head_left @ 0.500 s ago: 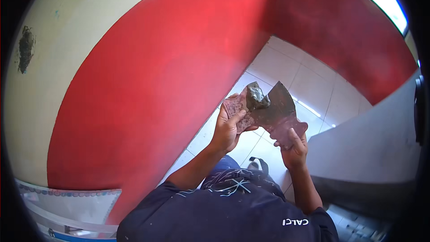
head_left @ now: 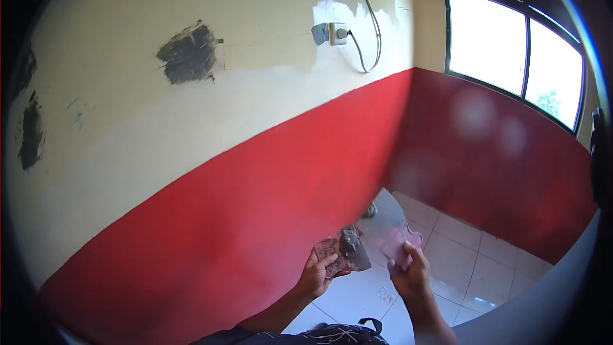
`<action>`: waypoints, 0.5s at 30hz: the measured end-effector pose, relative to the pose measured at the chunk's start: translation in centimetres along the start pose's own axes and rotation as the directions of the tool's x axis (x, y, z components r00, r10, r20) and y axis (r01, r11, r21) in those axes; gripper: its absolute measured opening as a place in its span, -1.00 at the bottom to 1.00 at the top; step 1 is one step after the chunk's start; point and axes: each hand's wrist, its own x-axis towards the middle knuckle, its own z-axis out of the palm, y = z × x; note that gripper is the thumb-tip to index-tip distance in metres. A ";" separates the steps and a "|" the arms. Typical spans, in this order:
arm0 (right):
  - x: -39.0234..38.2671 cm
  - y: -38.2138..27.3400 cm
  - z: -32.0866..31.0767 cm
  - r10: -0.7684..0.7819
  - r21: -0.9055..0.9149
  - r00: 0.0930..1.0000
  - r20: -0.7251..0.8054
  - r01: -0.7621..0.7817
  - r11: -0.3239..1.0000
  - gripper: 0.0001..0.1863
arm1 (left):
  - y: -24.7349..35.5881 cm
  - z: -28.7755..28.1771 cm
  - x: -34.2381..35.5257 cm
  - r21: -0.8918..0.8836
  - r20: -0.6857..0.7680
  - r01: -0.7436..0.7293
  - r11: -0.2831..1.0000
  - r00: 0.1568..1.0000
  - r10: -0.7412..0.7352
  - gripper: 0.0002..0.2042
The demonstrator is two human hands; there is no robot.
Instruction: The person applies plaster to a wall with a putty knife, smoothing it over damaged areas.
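Observation:
My left hand (head_left: 311,279) is closed around the reddish, stained handle of a putty knife (head_left: 327,255). A wet lump of grey putty (head_left: 350,240) sits on that knife's blade. To its right, my right hand (head_left: 412,276) grips the pinkish handle of a second, wider putty knife (head_left: 387,214), thumb on top. Its thin grey blade points up and away, with a small dab of putty at its left edge. The two blades are close together; whether they touch I cannot tell.
The red lower wall (head_left: 255,211) runs along my left and meets another red wall ahead. Dark grey patches (head_left: 189,53) mark the cream upper wall. A plugged socket (head_left: 338,34) with a hanging cable and a window (head_left: 488,38) are farther off. Below lies a white tiled floor (head_left: 447,281).
The view has tilted up toward the upper wall and window. The two putty knives have moved apart from overlapping, and the putty now shows on both blades.

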 end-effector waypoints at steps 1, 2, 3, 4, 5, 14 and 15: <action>4.0 -0.9 0.7 -0.033 0.050 0.989 0.141 0.026 0.998 -0.85 | 0.6 -0.5 2.3 0.039 -0.031 0.010 0.999 0.999 -0.008 -0.54; 7.7 -1.9 1.4 -0.073 0.105 0.960 0.270 0.047 0.993 -0.84 | 1.1 -0.6 4.4 0.046 -0.017 -0.008 0.999 1.000 0.009 -0.55; 9.9 -2.9 5.1 -0.114 0.083 0.969 0.217 0.098 0.992 -0.82 | 1.5 -1.2 6.0 0.040 -0.041 -0.008 0.999 0.999 0.010 -0.55; 12.1 -4.1 9.3 -0.154 0.060 0.974 0.164 0.146 0.987 -0.80 | 1.8 -1.9 7.4 0.034 -0.068 -0.010 0.999 0.998 0.012 -0.55; 15.3 -5.3 11.8 -0.211 0.049 0.946 0.247 0.205 0.977 -0.78 | 2.1 -1.8 8.5 0.047 -0.074 -0.016 0.999 0.997 0.020 -0.55; 39.0 -13.5 29.6 -0.675 -0.255 0.451 0.584 0.891 0.375 -0.60 | 1.6 -3.5 15.8 0.004 -0.383 -0.214 0.977 0.902 0.199 -0.56; 40.6 -13.5 30.4 -0.666 -0.248 0.461 0.586 0.885 0.394 -0.60 | 1.6 -3.7 15.6 0.028 -0.430 -0.244 0.969 0.873 0.232 -0.56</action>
